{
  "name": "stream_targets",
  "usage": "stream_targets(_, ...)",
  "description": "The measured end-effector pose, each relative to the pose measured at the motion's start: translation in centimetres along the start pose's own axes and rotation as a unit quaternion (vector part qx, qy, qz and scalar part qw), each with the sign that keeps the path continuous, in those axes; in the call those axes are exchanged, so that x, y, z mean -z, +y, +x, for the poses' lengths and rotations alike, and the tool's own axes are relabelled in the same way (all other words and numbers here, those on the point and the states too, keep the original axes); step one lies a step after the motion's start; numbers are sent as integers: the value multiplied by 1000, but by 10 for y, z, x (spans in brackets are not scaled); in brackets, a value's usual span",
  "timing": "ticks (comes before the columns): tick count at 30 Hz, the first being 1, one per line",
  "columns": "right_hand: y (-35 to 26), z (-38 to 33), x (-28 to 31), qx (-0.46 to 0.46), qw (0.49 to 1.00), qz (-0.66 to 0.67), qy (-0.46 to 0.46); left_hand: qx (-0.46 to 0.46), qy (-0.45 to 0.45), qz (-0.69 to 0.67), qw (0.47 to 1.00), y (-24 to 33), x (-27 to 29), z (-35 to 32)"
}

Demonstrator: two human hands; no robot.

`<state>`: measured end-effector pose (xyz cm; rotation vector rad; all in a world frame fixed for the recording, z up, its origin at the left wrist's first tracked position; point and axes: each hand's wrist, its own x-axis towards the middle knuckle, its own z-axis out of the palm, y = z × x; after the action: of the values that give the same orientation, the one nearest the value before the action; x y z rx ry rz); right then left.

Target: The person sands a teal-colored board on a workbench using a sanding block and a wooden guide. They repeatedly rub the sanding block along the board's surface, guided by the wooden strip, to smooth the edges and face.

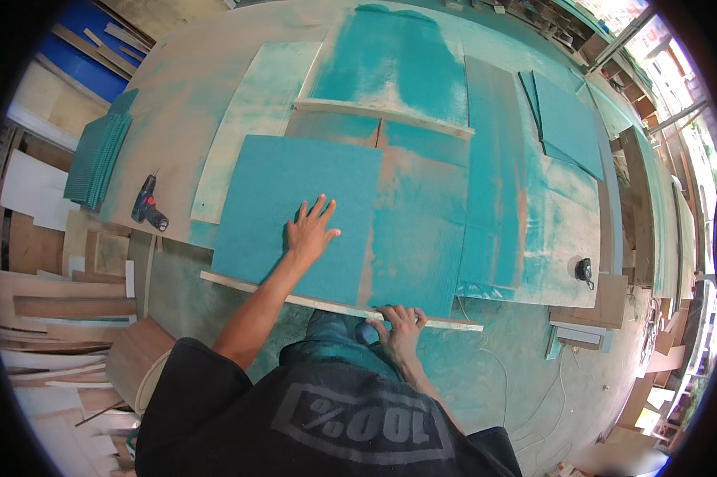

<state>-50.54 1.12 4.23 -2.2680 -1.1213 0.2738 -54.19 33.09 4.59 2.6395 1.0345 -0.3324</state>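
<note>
A square teal sheet [287,191] lies flat on a large board streaked with teal paint and sawdust. My left hand [310,230] rests palm down on the lower right part of that sheet, fingers spread. My right hand [400,321] grips the front edge of a thin wooden strip [247,285] that runs along the board's near edge. A second, more worn teal sheet [418,238] lies just right of the first one.
A red and black power drill [148,205] lies at the left. A stack of teal sheets [96,157] sits further left. More teal panels [565,119] lie at the right, near a small black tool [585,270]. Wood offcuts [56,310] pile at the lower left.
</note>
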Motion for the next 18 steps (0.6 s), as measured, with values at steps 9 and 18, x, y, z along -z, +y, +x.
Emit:
stream_targets(9, -6, 64, -2, -101, 981, 91, -142, 97, 190, -102, 972, -92, -37, 11)
stream_targets(18, -2, 103, -47, -17, 980, 183, -79, 316, 153, -79, 933, -182, 3, 17)
